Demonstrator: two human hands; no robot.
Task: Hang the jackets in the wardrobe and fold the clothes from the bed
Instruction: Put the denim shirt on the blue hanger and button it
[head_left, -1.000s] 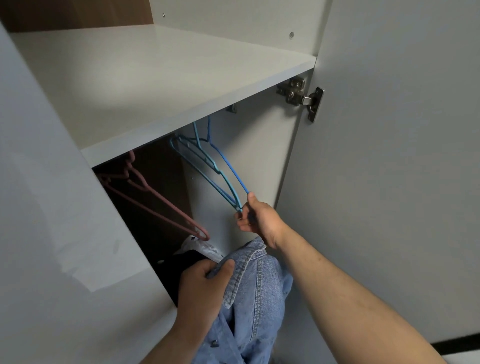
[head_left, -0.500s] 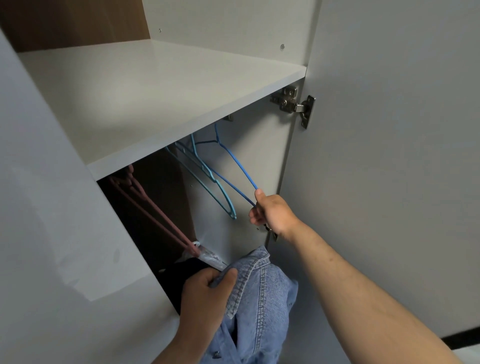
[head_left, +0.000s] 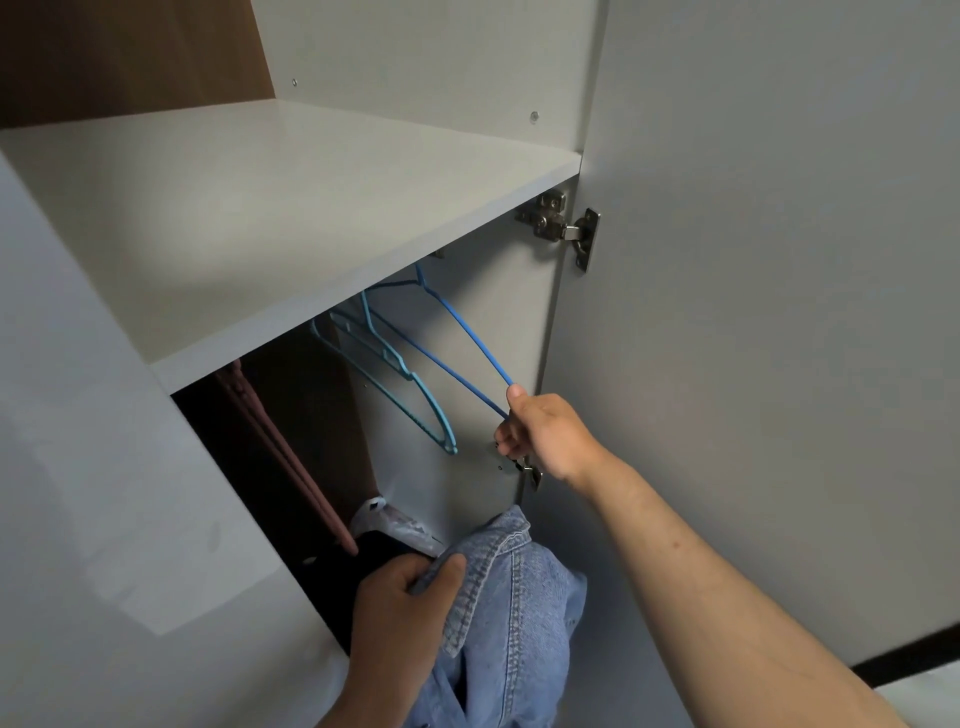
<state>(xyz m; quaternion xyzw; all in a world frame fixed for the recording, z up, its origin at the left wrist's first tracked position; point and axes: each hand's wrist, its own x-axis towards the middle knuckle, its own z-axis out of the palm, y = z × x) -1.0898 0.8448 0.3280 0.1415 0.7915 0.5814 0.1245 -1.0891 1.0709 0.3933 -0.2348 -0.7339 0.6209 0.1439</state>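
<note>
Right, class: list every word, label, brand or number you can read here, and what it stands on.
No text can be read.
The denim jacket, blue hanger, hinge and shelf show no lettering; the plastic bag inside is too blurred to tell.
</note>
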